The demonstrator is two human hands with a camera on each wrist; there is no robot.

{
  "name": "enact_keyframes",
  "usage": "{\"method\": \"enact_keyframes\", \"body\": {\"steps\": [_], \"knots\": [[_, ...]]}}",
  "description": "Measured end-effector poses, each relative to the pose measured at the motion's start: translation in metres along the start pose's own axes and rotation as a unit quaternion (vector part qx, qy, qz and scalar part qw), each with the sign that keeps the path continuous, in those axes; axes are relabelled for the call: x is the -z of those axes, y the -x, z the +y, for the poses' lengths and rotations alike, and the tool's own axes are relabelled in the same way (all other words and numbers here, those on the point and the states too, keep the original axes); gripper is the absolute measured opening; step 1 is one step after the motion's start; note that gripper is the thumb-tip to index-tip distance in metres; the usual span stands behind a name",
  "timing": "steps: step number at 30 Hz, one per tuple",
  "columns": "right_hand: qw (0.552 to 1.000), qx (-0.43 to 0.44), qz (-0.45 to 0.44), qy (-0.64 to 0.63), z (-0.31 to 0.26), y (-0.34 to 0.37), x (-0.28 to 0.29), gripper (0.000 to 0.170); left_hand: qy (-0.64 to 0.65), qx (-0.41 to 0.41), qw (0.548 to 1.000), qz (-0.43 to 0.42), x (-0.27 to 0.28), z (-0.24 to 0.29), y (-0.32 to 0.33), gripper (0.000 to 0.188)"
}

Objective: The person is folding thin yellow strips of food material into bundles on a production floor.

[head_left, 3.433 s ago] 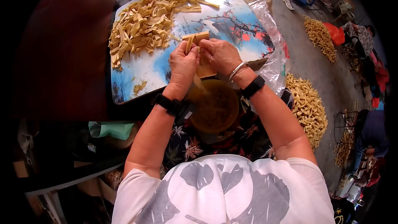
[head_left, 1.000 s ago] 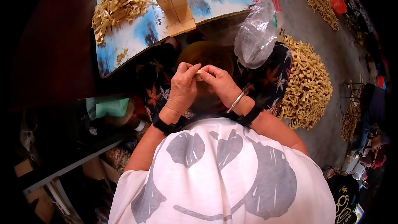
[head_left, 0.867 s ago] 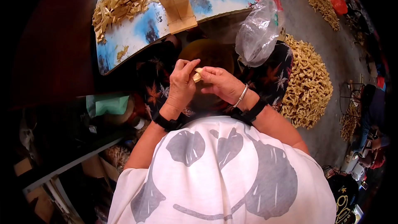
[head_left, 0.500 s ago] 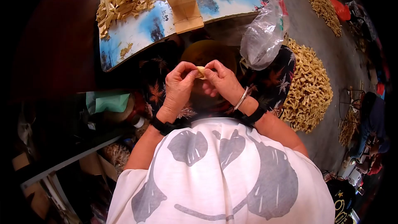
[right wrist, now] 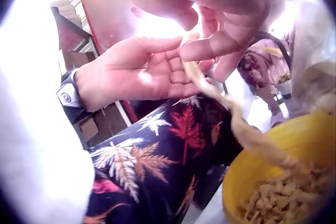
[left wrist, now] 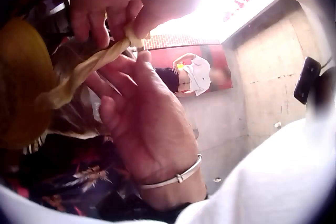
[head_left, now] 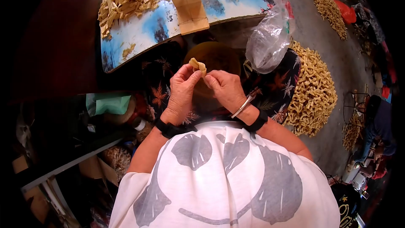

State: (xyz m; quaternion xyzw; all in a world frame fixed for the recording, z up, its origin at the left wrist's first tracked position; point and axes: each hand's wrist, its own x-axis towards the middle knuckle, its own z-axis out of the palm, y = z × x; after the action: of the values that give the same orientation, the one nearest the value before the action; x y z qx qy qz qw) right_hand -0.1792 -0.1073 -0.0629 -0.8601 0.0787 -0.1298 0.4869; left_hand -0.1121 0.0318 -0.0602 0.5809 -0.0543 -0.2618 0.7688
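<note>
Both hands are clamping on one pale strip (head_left: 197, 64) — the left hand (head_left: 181, 90) is pinching its folded upper part, the right hand (head_left: 230, 95) is pinching close beside. They seem to be shaping the fold; the next move probably calls for keeping it pinched while drawing the tail snug. That tail is hanging over a yellow tub (right wrist: 310, 128), which is holding small pieces (right wrist: 283, 195) — whether they're touching, I can't tell.

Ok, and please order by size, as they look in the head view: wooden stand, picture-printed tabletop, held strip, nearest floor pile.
1. Picture-printed tabletop
2. Nearest floor pile
3. Wooden stand
4. Held strip, partly hidden by fingers
</note>
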Motion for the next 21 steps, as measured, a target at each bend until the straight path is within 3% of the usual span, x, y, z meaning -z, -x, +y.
{"method": "enact_keyframes", "body": {"steps": [1,4,5,8,9,13,16,19,21], "knots": [[0.998,-0.053,0.004,-0.015,-0.001,-0.003,0.006,0.021,-0.031,-0.012,0.999,0.008,0.001,0.003,0.0,0.021],[0.987,-0.061,0.032,-0.145,-0.006,-0.017,0.012,0.021,-0.088,0.033,0.993,-0.075,0.001,0.007,0.004,0.027],[0.979,-0.09,-0.031,-0.179,0.011,-0.019,0.005,0.024,-0.076,0.041,0.993,-0.085,-0.003,0.007,0.007,0.027],[0.979,-0.103,-0.071,-0.162,0.009,-0.023,0.009,0.027,0.019,0.088,0.994,-0.067,0.003,-0.002,0.007,0.024],[0.981,-0.088,-0.044,-0.168,0.007,-0.022,0.005,0.025,-0.01,0.081,0.994,-0.07,0.003,-0.002,0.007,0.023],[0.999,0.01,0.014,0.04,0.008,-0.029,0.008,0.022,-0.15,0.058,0.986,-0.053,0.001,0.002,0.011,0.017],[0.997,-0.031,-0.016,-0.075,0.008,-0.03,0.011,0.02,-0.187,0.023,0.982,-0.025,-0.004,0.005,0.01,0.013],[0.924,-0.154,-0.133,-0.324,0.013,-0.033,0.017,0.022,-0.116,0.044,0.992,0.001,0.0,0.006,0.008,0.013],[0.905,-0.152,-0.155,-0.366,0.012,-0.025,0.013,0.028,-0.07,0.049,0.996,0.003,-0.003,0.004,0.006,0.014]]}}
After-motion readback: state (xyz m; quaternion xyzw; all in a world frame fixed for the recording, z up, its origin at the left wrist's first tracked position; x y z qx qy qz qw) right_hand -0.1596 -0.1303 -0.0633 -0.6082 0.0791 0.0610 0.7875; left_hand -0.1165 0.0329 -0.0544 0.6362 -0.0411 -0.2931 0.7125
